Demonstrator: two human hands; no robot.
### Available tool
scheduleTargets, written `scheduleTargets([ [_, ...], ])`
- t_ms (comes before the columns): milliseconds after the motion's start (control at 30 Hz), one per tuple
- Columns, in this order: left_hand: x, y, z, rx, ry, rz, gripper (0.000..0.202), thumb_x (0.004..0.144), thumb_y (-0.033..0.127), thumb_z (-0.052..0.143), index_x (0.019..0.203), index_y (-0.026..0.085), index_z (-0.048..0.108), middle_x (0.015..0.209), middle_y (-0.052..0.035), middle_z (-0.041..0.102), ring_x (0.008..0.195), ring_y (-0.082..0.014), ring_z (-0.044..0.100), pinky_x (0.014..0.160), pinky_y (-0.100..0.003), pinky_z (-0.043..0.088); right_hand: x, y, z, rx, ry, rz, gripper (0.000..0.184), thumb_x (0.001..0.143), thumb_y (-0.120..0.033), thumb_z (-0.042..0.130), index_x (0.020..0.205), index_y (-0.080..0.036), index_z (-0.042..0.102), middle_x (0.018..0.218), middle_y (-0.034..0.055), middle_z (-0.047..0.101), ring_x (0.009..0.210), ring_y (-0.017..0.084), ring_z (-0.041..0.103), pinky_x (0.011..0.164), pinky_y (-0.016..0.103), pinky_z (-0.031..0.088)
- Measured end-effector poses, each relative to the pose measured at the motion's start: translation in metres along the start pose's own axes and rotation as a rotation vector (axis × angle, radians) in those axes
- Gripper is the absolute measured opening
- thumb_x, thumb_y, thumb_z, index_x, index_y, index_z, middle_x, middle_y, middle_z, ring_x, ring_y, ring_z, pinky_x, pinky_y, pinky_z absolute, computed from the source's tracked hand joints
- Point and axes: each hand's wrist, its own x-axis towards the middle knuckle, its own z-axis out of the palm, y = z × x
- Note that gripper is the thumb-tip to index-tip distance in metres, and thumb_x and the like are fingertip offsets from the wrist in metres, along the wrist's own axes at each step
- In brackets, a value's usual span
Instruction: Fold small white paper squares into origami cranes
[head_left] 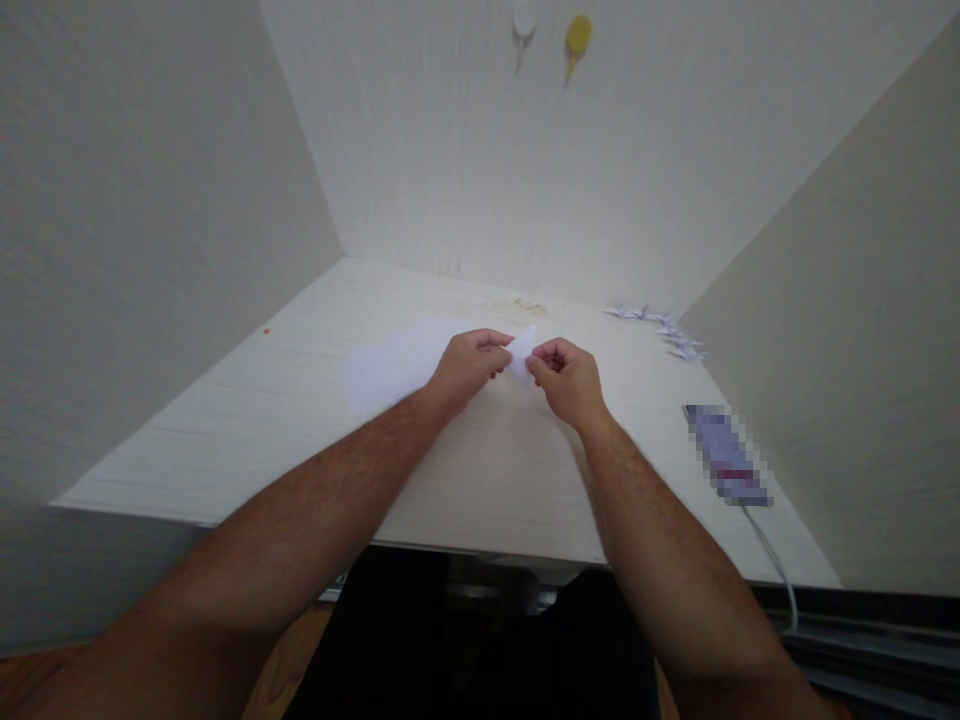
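Note:
Between my two hands, a little above the desk, is a small folded piece of white paper [523, 345] with a point standing upward. My left hand [472, 368] pinches its left side between thumb and fingers. At its right edge, my right hand [564, 378] is closed with thumb and forefinger on the paper. Several white paper sheets [397, 358] lie flat on the desk, to the left of my left hand and partly behind it. The paper's exact folds are too small to make out.
Several small folded white paper figures [664, 328] stand in the back right corner of the desk [487, 480]. A blurred-out phone-like device [727, 455] with a cable [776, 565] lies at the right edge. Walls enclose three sides; white and yellow hooks [578, 36] hang on the back one.

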Motion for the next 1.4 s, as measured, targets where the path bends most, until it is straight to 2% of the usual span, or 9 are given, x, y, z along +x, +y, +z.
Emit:
scheduleTargets([
  [100, -0.0016, 0.0009, 0.0001, 0.076, -0.017, 0.004, 0.012, 0.067, 0.024, 0.069, 0.071, 0.014, 0.065, 0.056, 0.0013, 0.057, 0.049, -0.0077, 0.049, 0.047, -0.02, 0.036, 0.0002, 0.0023, 0.0, -0.007, 0.034, -0.061, 0.017, 0.071, -0.027, 0.067, 0.084, -0.019, 0.059, 0.067, -0.0024, 0.061, 0.056, 0.01, 0.053, 0.054, 0.024, 0.043],
  [200, -0.0033, 0.0003, 0.0028, -0.046, -0.014, -0.065, 0.016, 0.067, 0.026, 0.072, 0.071, 0.014, 0.061, 0.061, -0.0004, 0.06, 0.055, -0.0113, 0.059, 0.049, -0.021, 0.043, -0.0007, 0.0007, -0.0013, -0.082, 0.046, -0.082, 0.014, 0.07, -0.024, 0.067, 0.081, -0.02, 0.059, 0.062, -0.0042, 0.057, 0.053, 0.009, 0.049, 0.052, 0.023, 0.04],
  [333, -0.0047, -0.0008, 0.0051, -0.143, -0.084, -0.137, 0.022, 0.068, 0.027, 0.075, 0.073, 0.014, 0.058, 0.067, -0.0023, 0.063, 0.061, -0.0151, 0.067, 0.05, -0.022, 0.047, -0.0006, -0.0015, -0.0026, -0.099, 0.079, -0.062, 0.008, 0.07, -0.023, 0.065, 0.075, -0.019, 0.061, 0.057, -0.0052, 0.053, 0.051, 0.009, 0.044, 0.051, 0.023, 0.035],
  [467, -0.0053, -0.0001, 0.0038, -0.129, -0.134, -0.137, 0.02, 0.073, 0.026, 0.072, 0.074, 0.013, 0.058, 0.066, -0.0031, 0.065, 0.057, -0.0151, 0.067, 0.047, -0.021, 0.048, 0.0007, -0.0017, -0.0023, -0.041, 0.085, -0.05, 0.009, 0.069, -0.024, 0.067, 0.075, -0.018, 0.063, 0.057, -0.0053, 0.053, 0.05, 0.008, 0.041, 0.049, 0.023, 0.033],
  [633, -0.0066, 0.0024, 0.0032, -0.109, -0.173, -0.172, 0.014, 0.075, 0.02, 0.07, 0.076, 0.01, 0.062, 0.067, -0.0069, 0.068, 0.057, -0.0161, 0.068, 0.052, -0.024, 0.054, 0.0018, -0.0033, -0.0031, 0.009, 0.076, -0.001, 0.014, 0.069, -0.026, 0.068, 0.079, -0.018, 0.067, 0.058, -0.0042, 0.056, 0.05, 0.008, 0.042, 0.049, 0.023, 0.033],
  [800, -0.008, 0.0034, 0.0044, -0.088, -0.182, -0.202, 0.008, 0.078, 0.015, 0.068, 0.077, 0.008, 0.065, 0.066, -0.0089, 0.069, 0.057, -0.0155, 0.069, 0.054, -0.024, 0.055, 0.003, -0.0022, -0.0036, 0.064, 0.027, 0.046, 0.015, 0.07, -0.032, 0.067, 0.071, -0.017, 0.065, 0.057, -0.0034, 0.057, 0.05, 0.009, 0.044, 0.049, 0.024, 0.035],
  [933, -0.0081, 0.0038, 0.0055, -0.084, -0.172, -0.212, 0.005, 0.079, 0.011, 0.065, 0.076, 0.007, 0.065, 0.066, -0.0096, 0.07, 0.058, -0.0154, 0.069, 0.055, -0.024, 0.056, 0.0026, -0.0024, -0.0031, 0.05, 0.012, 0.054, 0.014, 0.07, -0.031, 0.066, 0.068, -0.017, 0.063, 0.054, -0.0033, 0.057, 0.049, 0.009, 0.045, 0.048, 0.023, 0.033],
  [1133, -0.0078, 0.0046, 0.007, -0.091, -0.173, -0.231, 0.004, 0.078, 0.009, 0.064, 0.075, 0.008, 0.065, 0.066, -0.0091, 0.07, 0.058, -0.0153, 0.069, 0.055, -0.023, 0.056, 0.002, -0.0027, -0.0028, -0.03, 0.066, 0.053, 0.011, 0.067, -0.027, 0.065, 0.064, -0.017, 0.063, 0.052, -0.0027, 0.057, 0.048, 0.009, 0.044, 0.045, 0.022, 0.031],
  [1400, -0.0072, 0.0031, 0.0085, -0.069, -0.169, -0.197, 0.011, 0.078, 0.018, 0.068, 0.072, 0.01, 0.063, 0.062, -0.0071, 0.068, 0.057, -0.016, 0.069, 0.053, -0.024, 0.055, 0.0013, -0.0039, -0.0024, -0.042, 0.086, 0.031, 0.01, 0.068, -0.026, 0.064, 0.065, -0.017, 0.063, 0.052, -0.0028, 0.056, 0.047, 0.009, 0.045, 0.045, 0.022, 0.032],
])
